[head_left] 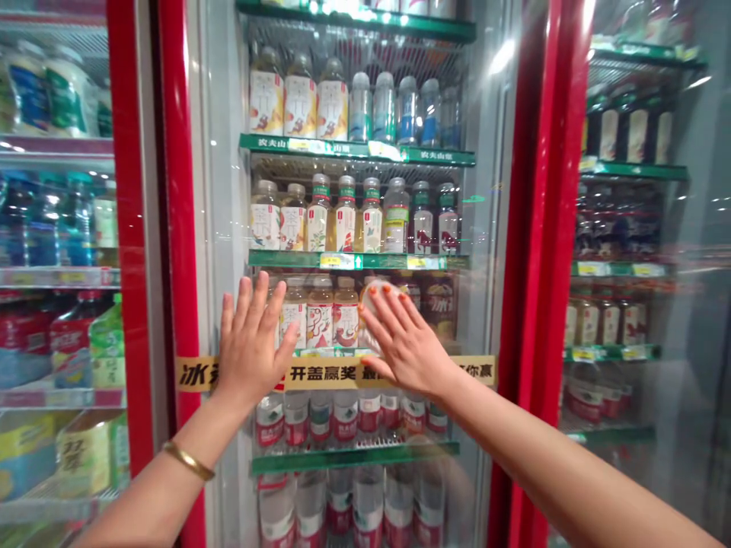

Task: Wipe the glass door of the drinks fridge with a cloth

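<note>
My left hand (251, 342) is raised with its fingers spread in front of the glass door (485, 228) of a drinks fridge. It holds nothing and overlaps the left part of a yellow banner strip (325, 374); a gold bangle (189, 461) circles the wrist. Farther right, my right hand (403, 339) lies flat toward the same glass, fingers slightly apart, with orange nails. Behind those fingers shows a pale round patch with an orange edge (374, 289); whether it is a pad or a reflection I cannot tell. Bottled drinks (320, 312) stand on the shelf behind both hands.
Red door frames (181, 228) border the glass on both sides. Green-edged shelves (354, 459) inside carry several rows of bottles. More drinks (74, 327) fill a cooler at the left, and another glass-fronted cooler (622, 266) stands at the right.
</note>
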Tool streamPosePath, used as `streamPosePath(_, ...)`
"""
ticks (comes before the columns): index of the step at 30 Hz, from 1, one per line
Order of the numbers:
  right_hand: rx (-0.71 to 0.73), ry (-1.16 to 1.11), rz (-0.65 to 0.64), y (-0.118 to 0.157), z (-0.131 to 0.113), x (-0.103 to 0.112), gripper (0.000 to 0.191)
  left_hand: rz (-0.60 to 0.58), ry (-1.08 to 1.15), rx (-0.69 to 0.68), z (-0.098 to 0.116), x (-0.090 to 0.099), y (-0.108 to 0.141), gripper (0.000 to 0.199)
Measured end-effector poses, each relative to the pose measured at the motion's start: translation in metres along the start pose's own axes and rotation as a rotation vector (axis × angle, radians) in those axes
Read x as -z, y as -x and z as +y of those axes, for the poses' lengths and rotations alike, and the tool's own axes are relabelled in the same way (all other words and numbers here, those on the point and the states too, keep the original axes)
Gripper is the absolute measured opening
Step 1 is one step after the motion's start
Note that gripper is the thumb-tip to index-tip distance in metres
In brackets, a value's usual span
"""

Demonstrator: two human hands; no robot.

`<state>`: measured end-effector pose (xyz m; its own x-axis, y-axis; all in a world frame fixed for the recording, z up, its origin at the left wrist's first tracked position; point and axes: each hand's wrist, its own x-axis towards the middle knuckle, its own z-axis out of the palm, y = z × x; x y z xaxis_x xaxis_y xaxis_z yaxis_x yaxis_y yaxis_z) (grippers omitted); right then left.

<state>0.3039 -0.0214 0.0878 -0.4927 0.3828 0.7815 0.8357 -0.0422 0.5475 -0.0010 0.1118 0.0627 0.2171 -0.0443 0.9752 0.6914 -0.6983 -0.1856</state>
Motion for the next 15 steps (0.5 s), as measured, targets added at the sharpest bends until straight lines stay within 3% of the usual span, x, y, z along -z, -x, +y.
streamPosePath(1, 0.055, -0.007, -0.016, 0.008, 0.001, 0.001, 0.096, -0.019, -0.001, -0.015, -0.003, 0.003, 0.005, 0.084)
streamPosePath(2, 0.018, -0.004, -0.015, 0.013, 0.01, 0.003, 0.093, -0.035, -0.01, -0.024, -0.007, 0.006, 0.011, 0.084)
streamPosePath(4, -0.275, 0.012, 0.04, 0.013, 0.043, 0.011, 0.087, -0.051, -0.045, -0.016, -0.013, 0.009, 0.025, 0.085)
streamPosePath(6, -0.584, 0.024, 0.114, -0.005, 0.071, 0.019, 0.086, -0.033, -0.075, 0.013, -0.016, 0.009, 0.036, 0.087)
streamPosePath(7, -0.647, 0.024, 0.14, -0.016, 0.074, 0.02, 0.086, -0.017, -0.078, 0.019, -0.017, 0.008, 0.04, 0.088)
streamPosePath(9, -0.51, 0.008, 0.13, -0.035, 0.058, 0.019, 0.083, 0.01, -0.077, 0.018, -0.018, 0.004, 0.043, 0.087)
streamPosePath(13, 0.227, -0.101, -0.138, -0.044, 0.0, 0.014, 0.084, 0.02, -0.061, 0.006, -0.019, 0.001, 0.042, 0.086)
streamPosePath(14, 0.291, -0.112, -0.184, -0.047, -0.001, 0.015, 0.085, 0.021, -0.057, 0.009, -0.019, 0.001, 0.042, 0.086)
streamPosePath(15, 0.267, -0.109, -0.193, -0.054, 0.005, 0.019, 0.085, 0.022, -0.054, 0.013, -0.019, 0.001, 0.042, 0.086)
